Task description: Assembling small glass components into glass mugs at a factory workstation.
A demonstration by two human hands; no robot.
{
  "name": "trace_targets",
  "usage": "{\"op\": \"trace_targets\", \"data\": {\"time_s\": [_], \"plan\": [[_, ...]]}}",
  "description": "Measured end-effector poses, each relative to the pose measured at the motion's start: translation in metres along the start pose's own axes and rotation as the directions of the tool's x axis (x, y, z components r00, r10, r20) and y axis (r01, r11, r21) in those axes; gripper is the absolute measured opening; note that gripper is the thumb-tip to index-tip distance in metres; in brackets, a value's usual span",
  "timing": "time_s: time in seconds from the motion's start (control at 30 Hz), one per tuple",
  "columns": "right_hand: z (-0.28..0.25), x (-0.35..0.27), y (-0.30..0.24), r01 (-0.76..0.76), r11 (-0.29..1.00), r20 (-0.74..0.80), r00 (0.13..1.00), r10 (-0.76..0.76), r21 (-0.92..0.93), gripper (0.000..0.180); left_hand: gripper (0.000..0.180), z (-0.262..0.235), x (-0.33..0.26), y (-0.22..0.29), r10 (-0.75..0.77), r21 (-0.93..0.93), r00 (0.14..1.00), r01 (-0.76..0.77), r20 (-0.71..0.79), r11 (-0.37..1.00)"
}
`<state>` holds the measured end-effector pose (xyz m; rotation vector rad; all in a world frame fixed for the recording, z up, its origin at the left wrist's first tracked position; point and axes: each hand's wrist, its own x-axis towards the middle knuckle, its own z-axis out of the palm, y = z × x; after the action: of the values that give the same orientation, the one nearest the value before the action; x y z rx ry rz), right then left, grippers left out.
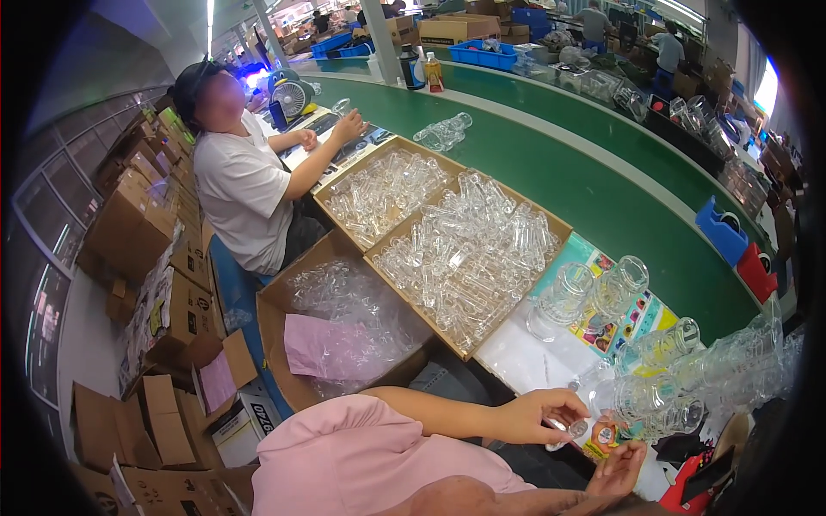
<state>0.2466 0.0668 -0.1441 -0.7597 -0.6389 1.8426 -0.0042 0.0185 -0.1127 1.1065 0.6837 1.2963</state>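
Observation:
My left hand (540, 418) is closed at the fingertips on a small clear piece (577, 428) with a rounded end, over the near edge of the work table. Just to its right and nearer to me, my right hand (618, 469) has its fingers loosely bent and apart, and nothing shows in them. Beyond both hands stand clear, cup-like vessels (621, 285). More clear vessels (662, 404) lie close by on the right, some in clear wrap. A shallow cardboard tray (467, 355) heaped with small clear tubular parts sits to the left of the vessels.
A second tray (322, 196) of clear parts adjoins the first. Below them, a carton (274, 331) holds clear bags and a pink sheet (325, 347). A co-worker (245, 181) in white sits at the far left, holding a clear piece. The green belt (551, 172) runs behind; tape dispensers (721, 230) stand right.

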Motion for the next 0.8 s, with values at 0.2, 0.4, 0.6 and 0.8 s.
{"op": "trace_targets", "data": {"time_s": [0.2, 0.4, 0.6, 0.8], "plan": [[0.044, -0.010, 0.019, 0.406, 0.743, 0.222, 0.914, -0.340, -0.532, 0.023, 0.046, 0.012, 0.001, -0.022, -0.276, -0.586, 0.942, 0.334, 0.190, 0.738], [0.038, -0.013, 0.028, 0.502, 0.693, 0.459, 0.847, -0.270, -0.518, 0.038, 0.040, 0.022, -0.001, -0.025, -0.329, -0.621, 0.912, 0.409, 0.247, 0.669], [0.037, -0.016, 0.026, 0.426, 0.754, 0.442, 0.874, -0.201, -0.500, 0.047, 0.032, 0.024, -0.004, -0.031, -0.315, -0.601, 0.912, 0.410, 0.263, 0.686], [0.037, -0.017, 0.025, 0.413, 0.767, 0.430, 0.881, -0.199, -0.492, 0.044, 0.025, 0.028, -0.004, -0.030, -0.321, -0.586, 0.908, 0.418, 0.268, 0.694]]}}
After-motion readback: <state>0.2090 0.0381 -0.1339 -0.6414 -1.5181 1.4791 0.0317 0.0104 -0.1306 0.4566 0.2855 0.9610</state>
